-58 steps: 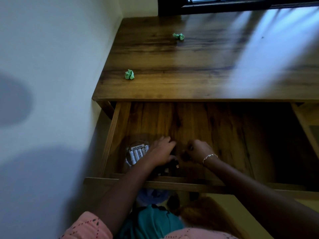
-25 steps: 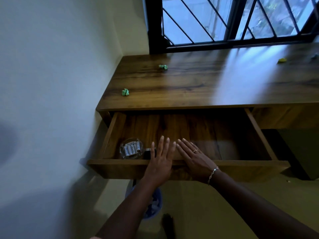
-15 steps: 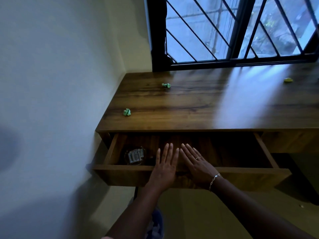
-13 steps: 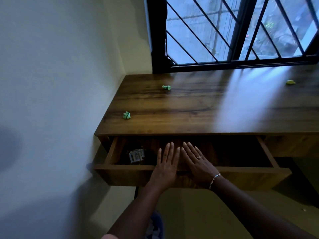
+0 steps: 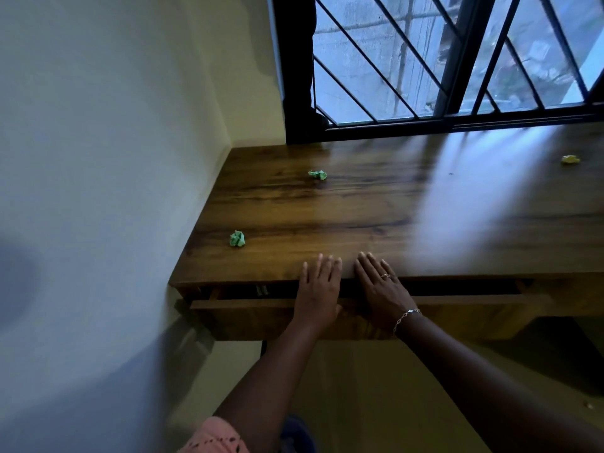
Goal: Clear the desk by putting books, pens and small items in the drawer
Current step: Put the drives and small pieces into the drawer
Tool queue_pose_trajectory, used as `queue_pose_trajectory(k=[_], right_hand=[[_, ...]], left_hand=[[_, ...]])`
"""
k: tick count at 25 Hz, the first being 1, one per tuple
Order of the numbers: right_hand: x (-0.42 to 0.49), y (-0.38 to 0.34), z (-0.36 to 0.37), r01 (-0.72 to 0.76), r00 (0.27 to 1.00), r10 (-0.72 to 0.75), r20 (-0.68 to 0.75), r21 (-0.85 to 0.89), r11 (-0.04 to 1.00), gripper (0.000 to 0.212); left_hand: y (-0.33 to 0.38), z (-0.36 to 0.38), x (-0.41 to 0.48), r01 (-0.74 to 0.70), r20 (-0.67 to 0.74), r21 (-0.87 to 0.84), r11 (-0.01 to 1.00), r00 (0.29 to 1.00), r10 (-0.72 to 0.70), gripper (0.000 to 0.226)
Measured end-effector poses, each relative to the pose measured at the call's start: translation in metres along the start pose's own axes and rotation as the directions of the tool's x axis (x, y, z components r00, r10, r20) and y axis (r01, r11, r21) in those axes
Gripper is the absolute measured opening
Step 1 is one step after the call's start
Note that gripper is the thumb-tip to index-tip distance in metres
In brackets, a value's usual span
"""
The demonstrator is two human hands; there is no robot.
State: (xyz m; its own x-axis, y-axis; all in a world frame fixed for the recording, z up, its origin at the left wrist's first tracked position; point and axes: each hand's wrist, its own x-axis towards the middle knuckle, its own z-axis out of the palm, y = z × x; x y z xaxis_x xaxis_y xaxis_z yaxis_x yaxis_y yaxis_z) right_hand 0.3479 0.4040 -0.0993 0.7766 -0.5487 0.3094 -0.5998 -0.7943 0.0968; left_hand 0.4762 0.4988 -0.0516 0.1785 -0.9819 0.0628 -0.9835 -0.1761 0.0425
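Head view shows me both hands side by side on the front of the drawer (image 5: pixel 248 317). My left hand (image 5: pixel 318 291) and right hand (image 5: pixel 380 294) lie flat with the fingers straight. The palms press on the front panel and the fingertips reach over the edge of the desk (image 5: pixel 343 220). Neither hand grips anything.

The drawer is nearly closed, with only a narrow dark slit between its front and the desktop. Something pale sits in that slit toward the left, too dim for me to name. The rest of the contents are hidden.

I see no books or pens on the stretch of desk in view, so I judge that part of the job done. What's left is small stuff:
- The near green paper wad (image 5: pixel 237 239) sits by the front left corner, close to the wall (image 5: pixel 98 158).
- The far green paper wad (image 5: pixel 317 174) lies further back toward the barred window (image 5: pixel 425 60).
- The yellow paper wad (image 5: pixel 570 159) lies at the far right, also near the window.

All three are well apart from my hands. If these count as small items, I reckon the task is not finished and the drawer would have to be pulled out for them. The desk's right end runs out of frame, so I cannot vouch for it.
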Motion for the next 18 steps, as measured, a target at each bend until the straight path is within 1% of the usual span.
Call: queue_pose_trajectory(k=[3, 7, 8, 11, 14, 17, 18], right_hand=[[0.006, 0.001, -0.002, 0.003, 0.999, -0.002, -0.048, 0.028, 1.0, 0.093], [0.016, 0.002, -0.005, -0.04, 0.996, 0.047, -0.072, 0.088, 0.995, 0.078], [0.018, 0.002, -0.005, -0.047, 0.996, 0.053, -0.066, 0.086, 0.995, 0.075], [0.026, 0.002, -0.003, -0.058, 0.995, 0.064, -0.076, 0.077, 0.995, 0.068], [0.03, 0.005, -0.001, -0.049, 0.992, 0.057, -0.11, 0.073, 0.996, 0.063], [0.03, 0.008, 0.003, -0.01, 0.983, 0.018, -0.18, 0.045, 0.999, 0.042], [0.03, 0.009, 0.005, 0.0, 0.98, 0.007, -0.197, 0.039, 0.999, 0.041]], left_hand=[[-0.002, 0.004, 0.008, 0.006, -0.01, 0.016, 1.0, 1.0, -0.006, 0.072], [-0.008, 0.011, 0.018, -0.022, -0.155, 0.066, 0.998, 0.987, 0.032, 0.054], [-0.009, 0.013, 0.02, -0.027, -0.208, 0.087, 0.996, 0.977, 0.044, 0.049], [-0.008, 0.016, 0.028, -0.051, -0.287, 0.134, 0.99, 0.954, 0.088, 0.037], [-0.003, 0.015, 0.035, -0.039, -0.319, 0.159, 0.987, 0.944, 0.088, 0.034], [-0.002, 0.021, 0.039, -0.044, -0.329, 0.158, 0.986, 0.94, 0.095, 0.035], [-0.001, 0.023, 0.039, -0.044, -0.338, 0.165, 0.985, 0.936, 0.098, 0.035]])
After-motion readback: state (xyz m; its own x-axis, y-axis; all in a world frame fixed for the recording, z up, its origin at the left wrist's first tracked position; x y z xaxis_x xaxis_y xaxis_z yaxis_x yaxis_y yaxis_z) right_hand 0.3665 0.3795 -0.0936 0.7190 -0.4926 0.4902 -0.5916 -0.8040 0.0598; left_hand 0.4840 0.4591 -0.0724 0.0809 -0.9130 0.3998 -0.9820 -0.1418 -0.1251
